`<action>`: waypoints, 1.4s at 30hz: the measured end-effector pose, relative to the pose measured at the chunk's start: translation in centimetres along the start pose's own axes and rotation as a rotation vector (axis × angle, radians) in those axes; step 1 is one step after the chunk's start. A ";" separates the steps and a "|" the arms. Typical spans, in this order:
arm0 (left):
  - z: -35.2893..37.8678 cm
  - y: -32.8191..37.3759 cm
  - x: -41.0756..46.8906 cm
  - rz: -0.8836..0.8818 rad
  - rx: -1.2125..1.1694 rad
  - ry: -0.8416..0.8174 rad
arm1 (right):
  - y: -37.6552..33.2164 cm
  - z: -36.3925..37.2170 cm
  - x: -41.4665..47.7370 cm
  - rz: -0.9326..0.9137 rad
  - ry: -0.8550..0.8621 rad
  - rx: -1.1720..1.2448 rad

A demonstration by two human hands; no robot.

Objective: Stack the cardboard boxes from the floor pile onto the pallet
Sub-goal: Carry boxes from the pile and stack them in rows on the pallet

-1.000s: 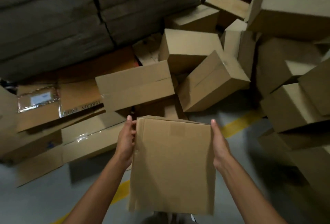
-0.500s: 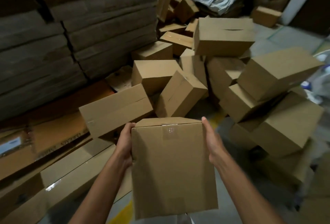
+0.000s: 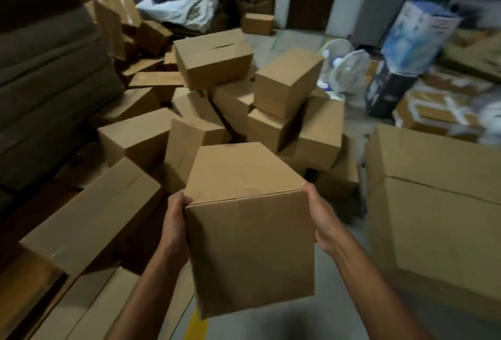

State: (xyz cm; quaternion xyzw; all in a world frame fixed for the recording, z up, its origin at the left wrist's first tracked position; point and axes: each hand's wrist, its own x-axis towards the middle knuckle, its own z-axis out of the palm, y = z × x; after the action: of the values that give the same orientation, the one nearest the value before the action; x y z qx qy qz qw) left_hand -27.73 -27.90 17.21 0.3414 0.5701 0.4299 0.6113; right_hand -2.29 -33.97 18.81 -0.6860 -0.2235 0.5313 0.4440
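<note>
Two fans (image 3: 350,70) beyond box pile (image 3: 287,83)

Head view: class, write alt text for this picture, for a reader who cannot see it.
A left hand and a right hand grip opposite sides of a closed cardboard box, held up in front of the camera. Behind it lies a jumbled pile of similar boxes, with a larger box on the right.
</note>
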 end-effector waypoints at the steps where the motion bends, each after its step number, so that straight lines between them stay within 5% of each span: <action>1: 1.2 0.1 -0.2 0.025 0.023 -0.042 | 0.1 -1.4 -0.7 0.030 0.007 0.020; 9: 11.1 0.2 -5.4 0.224 0.214 -0.382 | 3.3 -12.7 -7.0 0.184 0.133 0.174; 18: 20.1 -4.2 -19.7 0.293 0.269 -0.621 | 11.3 -25.9 -20.3 0.084 0.280 0.375; 31: 34.4 -10.8 -38.0 0.160 0.261 -0.909 | 21.0 -40.1 -36.9 0.087 0.746 0.778; 42: 53.2 -18.2 -47.1 0.063 0.309 -1.221 | 24.6 -56.4 -41.7 0.072 1.039 0.931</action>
State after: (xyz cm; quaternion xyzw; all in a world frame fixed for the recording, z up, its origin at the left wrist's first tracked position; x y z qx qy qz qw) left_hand 28.34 -74.33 25.84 0.6263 0.1634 0.0882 0.7572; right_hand 31.95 -99.83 22.46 -0.5967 0.2917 0.1894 0.7231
